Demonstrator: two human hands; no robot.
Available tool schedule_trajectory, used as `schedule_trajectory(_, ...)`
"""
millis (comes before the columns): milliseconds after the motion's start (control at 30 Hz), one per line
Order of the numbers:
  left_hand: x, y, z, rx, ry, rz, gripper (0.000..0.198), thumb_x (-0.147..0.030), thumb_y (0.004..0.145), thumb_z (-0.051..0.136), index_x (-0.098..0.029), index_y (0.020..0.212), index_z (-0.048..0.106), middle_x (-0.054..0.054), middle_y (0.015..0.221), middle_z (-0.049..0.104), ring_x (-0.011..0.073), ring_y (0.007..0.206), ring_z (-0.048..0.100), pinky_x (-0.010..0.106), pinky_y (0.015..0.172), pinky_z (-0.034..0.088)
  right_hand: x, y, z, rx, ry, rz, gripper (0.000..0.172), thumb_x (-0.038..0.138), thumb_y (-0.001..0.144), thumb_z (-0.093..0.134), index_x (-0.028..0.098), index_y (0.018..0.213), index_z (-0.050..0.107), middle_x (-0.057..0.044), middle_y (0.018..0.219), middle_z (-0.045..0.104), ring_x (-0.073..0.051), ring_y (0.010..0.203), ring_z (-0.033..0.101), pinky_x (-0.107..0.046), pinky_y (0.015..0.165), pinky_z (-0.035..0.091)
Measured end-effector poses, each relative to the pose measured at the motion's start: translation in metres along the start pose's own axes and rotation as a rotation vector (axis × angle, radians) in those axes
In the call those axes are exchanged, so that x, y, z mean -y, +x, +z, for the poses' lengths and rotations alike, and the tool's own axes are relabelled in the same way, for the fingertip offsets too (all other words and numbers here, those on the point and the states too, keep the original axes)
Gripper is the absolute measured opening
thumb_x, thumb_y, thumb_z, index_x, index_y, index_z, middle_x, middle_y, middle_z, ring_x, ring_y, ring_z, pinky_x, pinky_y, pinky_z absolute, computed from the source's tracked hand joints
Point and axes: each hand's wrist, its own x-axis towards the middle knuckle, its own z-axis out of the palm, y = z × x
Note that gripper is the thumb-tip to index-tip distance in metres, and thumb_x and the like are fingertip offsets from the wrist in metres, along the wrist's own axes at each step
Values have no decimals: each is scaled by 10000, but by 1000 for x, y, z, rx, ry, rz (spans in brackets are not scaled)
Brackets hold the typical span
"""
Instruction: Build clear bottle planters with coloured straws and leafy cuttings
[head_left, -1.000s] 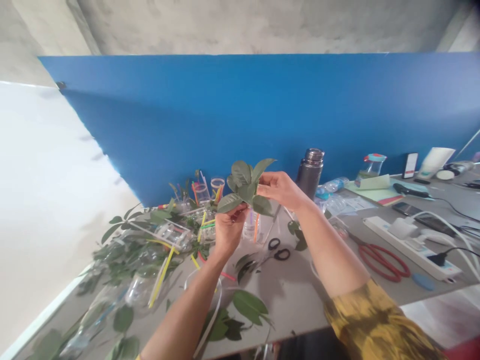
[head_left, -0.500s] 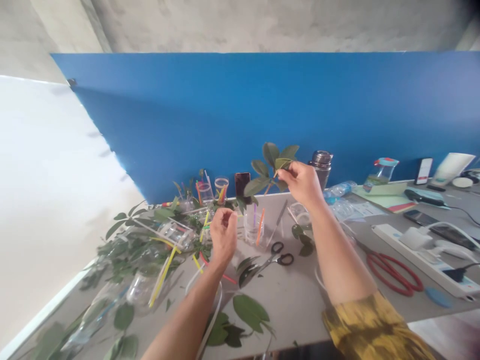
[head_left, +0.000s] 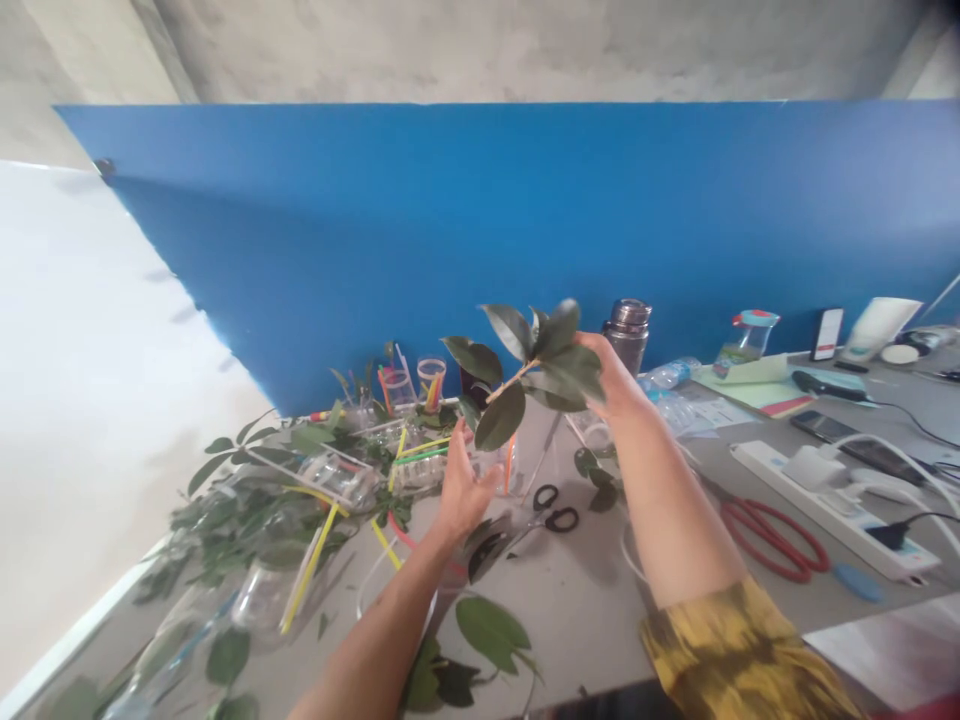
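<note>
I have my right hand (head_left: 611,380) holding the green, oval-leafed sprig (head_left: 551,372) with a thin brown stem (head_left: 514,382), above the flat grey tabletop (head_left: 589,610). My left hand (head_left: 466,492) is wide, just below. I should grip softly, bending no leaves.

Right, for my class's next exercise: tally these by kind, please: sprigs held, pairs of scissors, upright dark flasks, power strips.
Held sprig: 1
Scissors, one black-handled pair, one red-handled pair: 2
Upright dark flask: 1
Power strip: 1
Total: 5
</note>
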Motion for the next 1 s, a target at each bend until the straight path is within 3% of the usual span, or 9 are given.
schedule_trajectory(167,-4,1,-1,24,-19,-110,966,-377,766,726,-128,1588,286,248,1517,485,392,1420,496,573,1145,442,-19,11,-12,-16,26,71,374,485,663,876,217,673,616,3,686,666,-220,735,669,-315,627,516)
schedule_trajectory(267,-2,1,4,9,5,-128,1059,-421,710,824,-185,1589,284,226,1510,494,402,1378,539,564,1114,470,-29,18,-12,-105,134,135,441,586,674,843,240,660,571,-9,662,652,-221,724,662,-316,593,520)
schedule_trajectory(333,2,2,7,-1,34,-96,1069,-399,669,869,-190,1562,321,216,1483,516,400,1346,562,563,1110,472,-33,21,-10,-99,153,153,450,647,693,809,251,709,596,-22,679,667,-231,738,668,-327,590,528)
schedule_trajectory(467,7,3,13,-5,75,38,950,-326,659,875,-171,1474,413,193,1403,564,376,1292,575,558,1094,482,-38,28,-10,-12,109,117,448,658,712,803,255,858,672,-29,736,712,-238,747,683,-346,615,549)
schedule_trajectory(567,6,3,15,-4,111,48,884,-323,679,861,-163,1435,432,175,1349,584,358,1258,581,539,1081,486,-45,36,-11,35,111,122,452,646,715,808,249,897,690,-26,742,726,-237,735,692,-348,619,555)
schedule_trajectory(767,-3,-5,9,-21,143,51,849,-399,817,719,-120,1521,336,224,1380,537,365,1263,561,568,1068,477,-55,42,-2,-12,189,184,452,563,647,871,231,899,696,-22,750,730,-225,740,706,-335,620,548)
schedule_trajectory(867,-14,-9,1,-123,163,161,702,-363,883,609,-133,1504,373,214,1359,545,344,1255,558,558,1070,464,-53,36,3,-33,264,187,445,531,618,886,224,874,691,-33,764,733,-224,737,706,-350,630,554)
schedule_trajectory(1000,-41,-9,-12,-258,94,234,386,-370,951,534,-180,1283,589,118,1119,632,252,1026,619,413,957,508,-40,24,7,41,279,239,400,492,628,897,223,843,693,-48,783,745,-231,729,707,-349,599,552)
